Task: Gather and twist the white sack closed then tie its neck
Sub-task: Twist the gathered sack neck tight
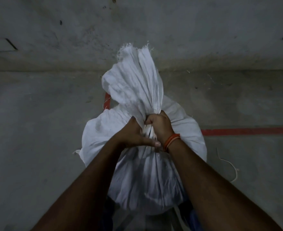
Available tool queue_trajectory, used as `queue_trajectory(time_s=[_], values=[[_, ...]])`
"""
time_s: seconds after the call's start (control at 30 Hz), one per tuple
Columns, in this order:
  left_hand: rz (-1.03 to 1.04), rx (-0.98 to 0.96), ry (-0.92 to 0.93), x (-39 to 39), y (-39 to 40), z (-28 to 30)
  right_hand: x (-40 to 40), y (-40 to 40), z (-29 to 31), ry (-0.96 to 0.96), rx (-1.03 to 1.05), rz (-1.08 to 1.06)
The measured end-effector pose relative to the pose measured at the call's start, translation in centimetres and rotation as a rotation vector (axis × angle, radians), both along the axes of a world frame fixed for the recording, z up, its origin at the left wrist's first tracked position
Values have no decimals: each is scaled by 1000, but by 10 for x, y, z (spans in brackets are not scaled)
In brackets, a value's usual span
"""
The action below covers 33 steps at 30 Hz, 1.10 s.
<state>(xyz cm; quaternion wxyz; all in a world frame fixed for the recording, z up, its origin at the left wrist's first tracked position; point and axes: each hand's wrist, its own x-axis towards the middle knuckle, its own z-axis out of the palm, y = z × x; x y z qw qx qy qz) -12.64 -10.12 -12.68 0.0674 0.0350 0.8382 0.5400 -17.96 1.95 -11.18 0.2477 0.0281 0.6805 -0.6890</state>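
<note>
Gripping the gathered neck of the bulging white woven sack on the grey concrete floor, my right hand clenched tight; my left hand cupped alongside. Twisting looked unfinished; tying needed cord.

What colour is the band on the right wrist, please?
Orange, seen in the head view: band, beside the sack.

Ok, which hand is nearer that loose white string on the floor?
Right. The right hand grips the sack neck on the side where the string lies; the left hand is across the neck, farther away.
</note>
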Motion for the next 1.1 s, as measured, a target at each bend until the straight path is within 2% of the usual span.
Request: queue_trajectory(time_s=[0.1,0.13,0.17,0.23,0.3,0.37,0.47,0.7,0.77,0.87,0.97,1.03,1.1], values=[[79,54,27,-3,7,-8,-2,-1,-1,-22,-86,86],[85,41,34,-4,8,-10,-3,-2,-3,-8,-59,120],[89,24,39,-4,11,-12,-4,-3,-4,46,-10,139],[150,20,60,-5,16,-15,-6,-3,-1,211,218,177],[291,105,128,-6,25,-12,-6,1,3,305,359,181],[450,223,161,-6,34,-5,-7,6,8,258,331,182],[544,340,147,-10,35,-8,-9,8,13,193,206,218],[599,383,192,-17,34,-1,-12,14,13,239,99,216],[595,359,178,-18,31,-5,-12,18,8,294,134,190],[608,356,139,-19,32,-7,-12,23,6,482,272,82],[654,421,95,-17,38,-7,-17,25,8,633,210,-87],[673,465,91,-17,43,-8,-21,22,12,658,184,-94],[700,474,107,-17,47,-12,-22,20,10,592,205,-36]])
